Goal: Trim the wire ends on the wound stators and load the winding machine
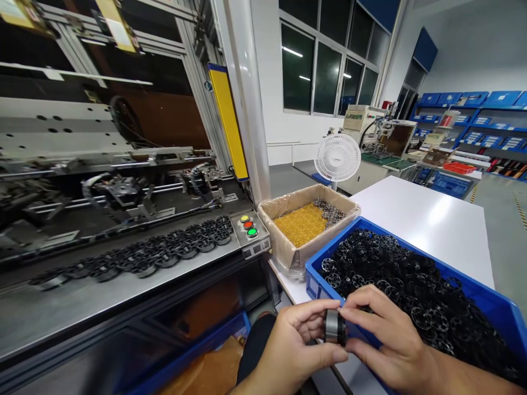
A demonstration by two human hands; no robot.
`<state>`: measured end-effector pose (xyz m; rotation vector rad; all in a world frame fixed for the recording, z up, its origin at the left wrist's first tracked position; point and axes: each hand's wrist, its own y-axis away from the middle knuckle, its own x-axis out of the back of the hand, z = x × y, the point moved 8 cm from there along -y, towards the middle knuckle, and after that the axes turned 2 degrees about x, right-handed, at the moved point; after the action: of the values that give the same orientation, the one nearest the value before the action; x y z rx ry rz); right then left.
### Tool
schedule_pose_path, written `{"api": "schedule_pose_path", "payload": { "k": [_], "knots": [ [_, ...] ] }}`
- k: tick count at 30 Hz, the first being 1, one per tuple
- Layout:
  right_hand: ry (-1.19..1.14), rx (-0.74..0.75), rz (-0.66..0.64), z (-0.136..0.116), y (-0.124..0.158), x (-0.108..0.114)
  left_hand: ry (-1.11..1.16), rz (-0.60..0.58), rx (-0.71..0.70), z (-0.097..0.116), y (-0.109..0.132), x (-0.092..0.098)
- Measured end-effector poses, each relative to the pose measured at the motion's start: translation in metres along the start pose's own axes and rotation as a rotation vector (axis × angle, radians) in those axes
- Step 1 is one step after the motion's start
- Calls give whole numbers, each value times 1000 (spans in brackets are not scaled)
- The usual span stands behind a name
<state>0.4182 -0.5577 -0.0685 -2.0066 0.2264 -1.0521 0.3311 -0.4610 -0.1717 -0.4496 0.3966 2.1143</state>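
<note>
A short round black part with a grey metal band [331,326] is held on edge between my two hands, over the near end of the blue bin. My left hand [294,343] grips it from the left, thumb below and fingers above and behind. From the right, the fingertips of my right hand [382,334] pinch its black rim. Beside and beyond my right hand, the blue bin [315,285] is heaped with loose black spoked wheel-like pieces [391,269]. Similar banded round parts [164,253] stand in rows on the machine's metal ledge at left.
A plastic-lined carton [284,255] holds yellow and black pieces behind the bin. A control box [250,233] with yellow, red and green buttons sits at the ledge's right end. The open machine [123,189] fills the left. A white fan [337,157] stands beyond the carton.
</note>
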Motion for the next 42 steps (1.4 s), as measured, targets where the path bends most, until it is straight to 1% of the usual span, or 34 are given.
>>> {"api": "schedule_pose_path", "payload": {
  "k": [3,5,10,15,18,20,23,25,27,29,31,33,35,37,40,42],
  "knots": [
    [22,39,-18,-2,-1,0,2,7,58,-6,0,3],
    [55,73,-30,-4,0,1,0,-11,96,-7,0,2],
    [115,127,-64,-7,2,0,7,-57,137,-5,-1,-2],
    [161,93,-57,-7,0,-2,-27,-84,75,-10,1,1],
    [190,97,-47,-11,-1,-3,-62,-45,7,-15,7,4],
    [236,105,-45,-13,-1,-4,-84,-19,-29,-15,11,3],
    [292,123,-61,-15,1,-8,-115,17,-43,-14,13,-1],
    [287,114,-64,-14,4,-10,-133,33,-39,-13,12,-2],
    [208,46,-48,-6,5,-9,-135,22,-24,-13,12,-3],
    [54,-110,-45,9,7,-8,-135,0,-21,-14,14,-4],
    [-122,-289,-52,25,9,-9,-144,-23,-49,-14,17,-6],
    [-266,-396,-81,34,12,-15,-168,-33,-91,-13,21,-10],
    [-337,-422,-106,35,13,-20,-194,-44,-107,-15,22,-13],
    [-331,-416,-110,33,14,-23,-233,-47,-90,-19,22,-13],
    [-291,-363,-87,29,15,-22,-343,-20,-68,-22,21,-7],
    [-319,-354,-96,29,15,-21,-406,1,-102,-18,22,-4]
  ]
}}
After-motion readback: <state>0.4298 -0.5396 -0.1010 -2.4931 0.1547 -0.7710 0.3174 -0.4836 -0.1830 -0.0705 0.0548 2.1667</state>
